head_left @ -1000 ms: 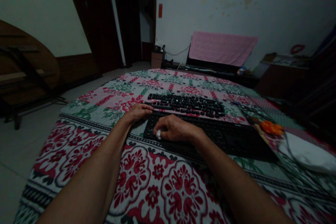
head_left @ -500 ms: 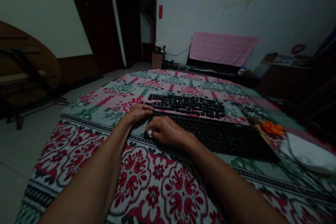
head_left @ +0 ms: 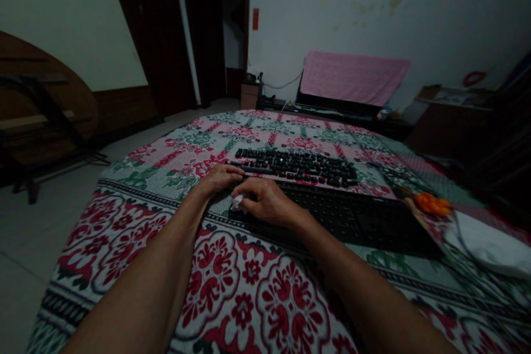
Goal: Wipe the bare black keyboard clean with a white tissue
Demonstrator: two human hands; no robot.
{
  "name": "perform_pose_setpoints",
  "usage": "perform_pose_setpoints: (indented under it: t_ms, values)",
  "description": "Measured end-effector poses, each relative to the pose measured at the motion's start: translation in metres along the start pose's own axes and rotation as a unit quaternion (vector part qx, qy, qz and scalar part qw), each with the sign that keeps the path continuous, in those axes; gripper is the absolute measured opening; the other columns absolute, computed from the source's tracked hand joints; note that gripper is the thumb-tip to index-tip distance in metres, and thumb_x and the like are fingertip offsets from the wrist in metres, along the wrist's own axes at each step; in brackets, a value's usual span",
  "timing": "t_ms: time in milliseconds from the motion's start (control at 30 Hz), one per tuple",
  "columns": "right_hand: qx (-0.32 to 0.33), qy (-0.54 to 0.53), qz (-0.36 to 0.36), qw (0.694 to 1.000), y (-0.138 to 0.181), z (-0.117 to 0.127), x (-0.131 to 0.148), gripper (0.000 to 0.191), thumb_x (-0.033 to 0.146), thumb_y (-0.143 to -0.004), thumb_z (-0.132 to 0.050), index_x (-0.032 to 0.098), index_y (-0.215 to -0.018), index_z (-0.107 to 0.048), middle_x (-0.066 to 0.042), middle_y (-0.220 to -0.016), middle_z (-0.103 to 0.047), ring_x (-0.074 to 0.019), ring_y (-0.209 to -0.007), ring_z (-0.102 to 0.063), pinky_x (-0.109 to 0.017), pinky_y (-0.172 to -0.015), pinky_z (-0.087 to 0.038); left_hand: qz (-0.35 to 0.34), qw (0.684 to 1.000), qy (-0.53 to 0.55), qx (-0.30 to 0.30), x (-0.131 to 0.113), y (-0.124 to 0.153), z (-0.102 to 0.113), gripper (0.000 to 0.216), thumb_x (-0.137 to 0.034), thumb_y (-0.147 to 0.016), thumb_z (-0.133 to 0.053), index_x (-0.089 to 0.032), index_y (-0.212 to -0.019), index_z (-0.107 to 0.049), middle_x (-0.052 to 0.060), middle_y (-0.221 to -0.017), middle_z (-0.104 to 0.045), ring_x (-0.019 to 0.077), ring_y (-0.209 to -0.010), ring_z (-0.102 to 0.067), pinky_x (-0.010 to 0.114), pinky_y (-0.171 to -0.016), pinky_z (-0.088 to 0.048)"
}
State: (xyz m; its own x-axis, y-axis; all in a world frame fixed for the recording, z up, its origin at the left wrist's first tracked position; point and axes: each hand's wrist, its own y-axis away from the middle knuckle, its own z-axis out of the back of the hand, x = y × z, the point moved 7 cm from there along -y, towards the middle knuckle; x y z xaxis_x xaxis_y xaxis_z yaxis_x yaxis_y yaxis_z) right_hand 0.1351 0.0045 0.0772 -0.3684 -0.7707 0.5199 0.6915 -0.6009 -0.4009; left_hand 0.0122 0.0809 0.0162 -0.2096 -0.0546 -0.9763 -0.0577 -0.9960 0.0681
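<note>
A black keyboard (head_left: 373,224) with its keycaps off lies across the patterned cloth in front of me. My left hand (head_left: 222,177) is at its far left corner, fingers together along the edge, thumb hidden. My right hand (head_left: 265,200) is closed around a crumpled white tissue (head_left: 238,203) and presses it to the keyboard's left end. Just beyond the keyboard, loose black keycaps (head_left: 307,165) are laid out in rows. A long dark bar (head_left: 254,170) lies at their near left, close to my left fingertips.
The floral cloth (head_left: 244,287) covers the table. To the right are an orange object (head_left: 432,203), a white item (head_left: 481,240) and thin dark cables (head_left: 468,282). A folded round tabletop (head_left: 45,88) stands at the left. A pink cloth (head_left: 352,78) hangs against the far wall.
My right hand has shifted slightly on the keyboard's left end, and more of the white tissue shows below its fingers. The left hand stays in place.
</note>
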Motion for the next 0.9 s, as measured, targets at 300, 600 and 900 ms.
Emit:
perform_pose_setpoints:
  t_ms: [300,600,900]
  values:
    - [0.067,0.016,-0.046,0.997,0.005,0.006,-0.005,0.021,0.012,-0.071,-0.05,0.015,-0.083,-0.067,0.0,-0.069,-0.062,-0.0088,-0.058,-0.051,-0.019,-0.056,-0.036,0.002,1.0,0.003,0.002,0.001,0.001,-0.001,0.029,-0.021,-0.052,-0.066,-0.011,-0.079,-0.067,-0.003,-0.047,-0.054,0.0075,-0.041,-0.043,0.022,-0.045,-0.032]
    - [-0.03,0.02,-0.044,0.998,0.004,0.022,-0.018,0.024,0.009,-0.07,-0.051,0.017,-0.086,-0.067,-0.002,-0.081,-0.065,-0.0106,-0.071,-0.056,-0.02,-0.066,-0.039,-0.001,1.0,-0.012,-0.001,0.001,-0.001,0.0,0.029,-0.021,-0.052,-0.066,-0.011,-0.079,-0.069,-0.002,-0.049,-0.056,0.0082,-0.043,-0.045,0.023,-0.047,-0.033]
    - [0.049,0.079,-0.014,0.996,0.005,0.002,-0.008,0.02,0.012,-0.072,-0.052,0.015,-0.083,-0.068,-0.003,-0.074,-0.065,-0.0114,-0.064,-0.055,-0.021,-0.061,-0.038,0.003,1.0,-0.024,-0.019,-0.001,0.002,0.002,0.03,-0.024,-0.052,-0.07,-0.012,-0.079,-0.069,-0.002,-0.048,-0.055,0.0092,-0.044,-0.047,0.023,-0.047,-0.036]
